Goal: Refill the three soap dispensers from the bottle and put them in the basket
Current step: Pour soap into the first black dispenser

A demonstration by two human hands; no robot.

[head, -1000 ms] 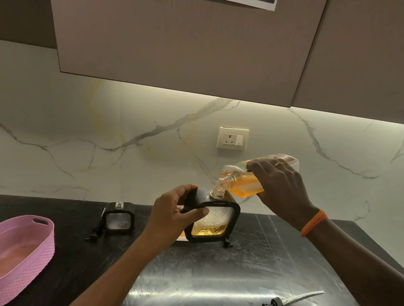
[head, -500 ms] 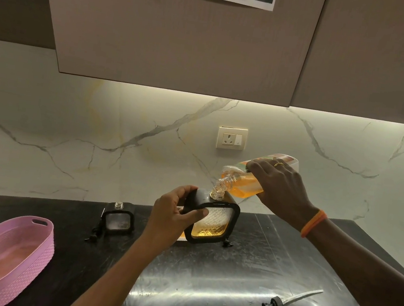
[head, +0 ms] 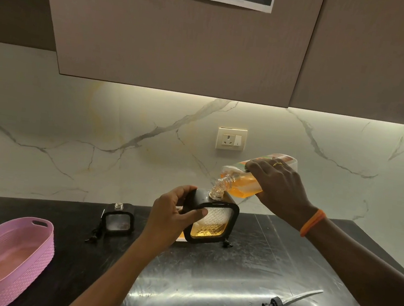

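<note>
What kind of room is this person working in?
Most likely a home kitchen. A dark stone countertop runs under wall cabinets with a light strip beneath them, the wall behind is a marble-look backsplash, and a socket with a switch is set into it.

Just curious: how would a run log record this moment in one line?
step: pouring | right hand: tilts bottle | left hand: steadies dispenser | basket: no dispensers

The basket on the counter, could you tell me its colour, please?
The basket is pink, seen in the head view.
</note>
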